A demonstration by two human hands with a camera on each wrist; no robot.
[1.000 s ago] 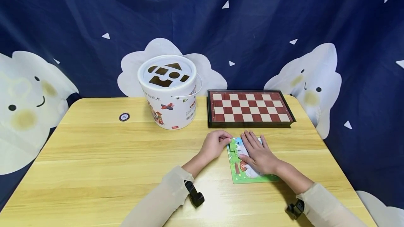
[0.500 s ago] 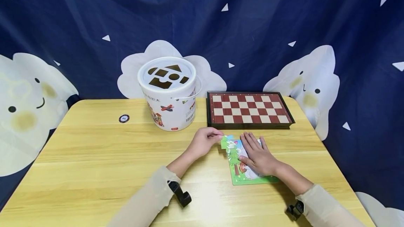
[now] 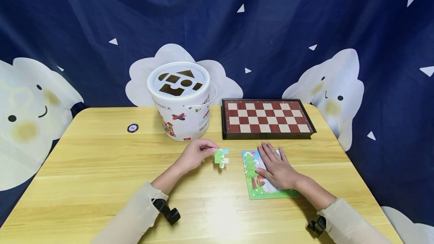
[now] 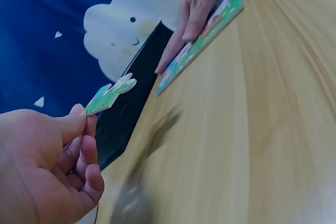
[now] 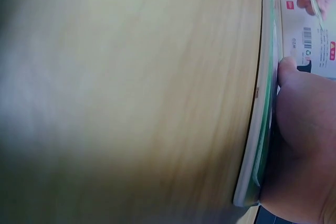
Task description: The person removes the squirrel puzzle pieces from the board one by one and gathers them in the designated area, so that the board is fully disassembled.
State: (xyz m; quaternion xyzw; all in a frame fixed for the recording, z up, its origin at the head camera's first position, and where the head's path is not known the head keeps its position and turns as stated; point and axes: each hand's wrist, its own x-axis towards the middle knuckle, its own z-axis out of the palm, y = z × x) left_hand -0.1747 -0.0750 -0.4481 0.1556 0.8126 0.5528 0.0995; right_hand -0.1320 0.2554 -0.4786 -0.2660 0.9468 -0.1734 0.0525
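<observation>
From my seat, the bucket (image 3: 183,101) stands at the back of the table (image 3: 101,168), with the chessboard (image 3: 268,118) just to its right and a small disc (image 3: 133,128) to its left. The puzzle board (image 3: 252,183) lies in front of the chessboard, and the loose puzzle piece (image 3: 222,157) sits to its left.

The left hand (image 3: 196,154) pinches a puzzle piece (image 3: 222,157) while the right hand (image 3: 276,165) presses flat on the puzzle board (image 3: 252,183).

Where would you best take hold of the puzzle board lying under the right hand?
Probably by its free left edge, coming from the left. The puzzle board lies flat on the table, thin, with the right hand pressing flat on its right part, so only the left strip and near corner show bare.
</observation>
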